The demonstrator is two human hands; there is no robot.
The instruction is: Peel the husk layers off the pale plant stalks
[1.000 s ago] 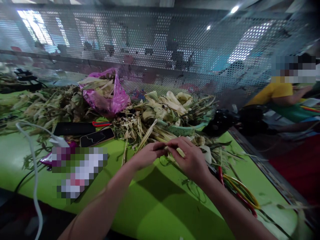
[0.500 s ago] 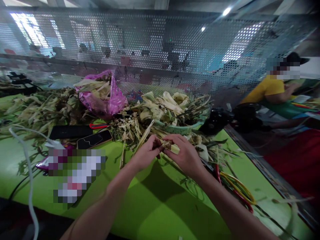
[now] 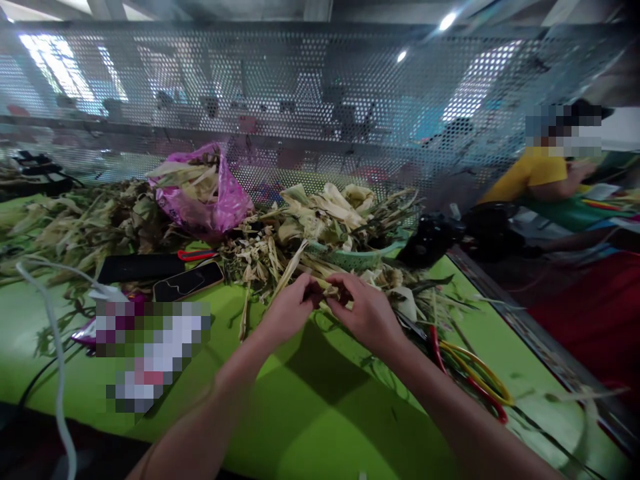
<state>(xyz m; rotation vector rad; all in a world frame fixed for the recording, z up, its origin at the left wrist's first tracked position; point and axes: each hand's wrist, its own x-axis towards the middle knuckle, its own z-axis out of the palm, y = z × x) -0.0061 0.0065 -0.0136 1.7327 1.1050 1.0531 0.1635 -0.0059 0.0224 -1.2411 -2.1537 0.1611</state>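
Fingertips of the 2 hands met 1.0 s ago; on my feed they now stand slightly apart, with a small, pale tan piece of dried husk bridging the gap. I note also that the whole view has shifted a little, the table items now sitting further left in frame.

Left hand: fingers curled and nearly closed, pinching the near end of the piece. Right hand: thumb and forefinger bent towards each other, almost closed, on its other end. I cannot tell the exact contact, as the fingers hide part of it. The piece is held just above the bright green, smooth-topped table, in front of long dried strips.

Beyond the hands I record a pale green, perforated plastic basket heaped with dried husks. Left of it stands a shiny pink plastic bag, open and filled with similar husks; further left lies a loose greenish-brown heap of dried leaves. A black, rectangular phone lies nearer. Beside the right forearm I find red and yellow looped handles. Behind everything rises a grey, perforated metal screen.
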